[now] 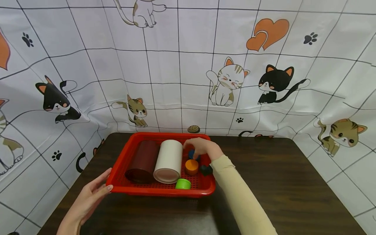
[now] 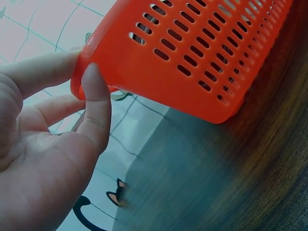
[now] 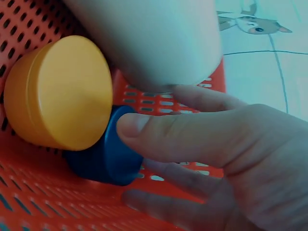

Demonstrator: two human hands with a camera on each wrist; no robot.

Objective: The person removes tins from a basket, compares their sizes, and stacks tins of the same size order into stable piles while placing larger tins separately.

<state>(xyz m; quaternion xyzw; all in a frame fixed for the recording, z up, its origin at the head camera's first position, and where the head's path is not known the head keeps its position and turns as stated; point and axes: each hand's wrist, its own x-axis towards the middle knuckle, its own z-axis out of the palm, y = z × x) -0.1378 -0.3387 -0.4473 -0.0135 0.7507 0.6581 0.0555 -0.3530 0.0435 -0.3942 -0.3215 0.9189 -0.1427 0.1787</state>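
My left hand [image 1: 91, 195] pinches the near left corner of a red plastic basket [image 1: 116, 178]; in the left wrist view the thumb [image 2: 96, 91] presses the rim. Inside the basket, my right hand [image 1: 199, 146] reaches over a small blue round container [image 1: 192, 154]. In the right wrist view its thumb tip overlaps the edge of the blue container [image 3: 122, 159], with the other fingers spread beyond. An orange-yellow round container [image 1: 191, 167] sits right beside the blue one. A white cylindrical canister [image 1: 169, 160] lies on its side to the left of my right hand.
A dark brown canister [image 1: 144, 160] lies along the basket's left side. A green round container [image 1: 183, 184] sits at the near side, and a dark object [image 1: 205, 170] at the right, partly behind the sleeve. The basket stands on a dark wooden table [image 1: 264, 182] before a cat-print sheet [image 1: 164, 65].
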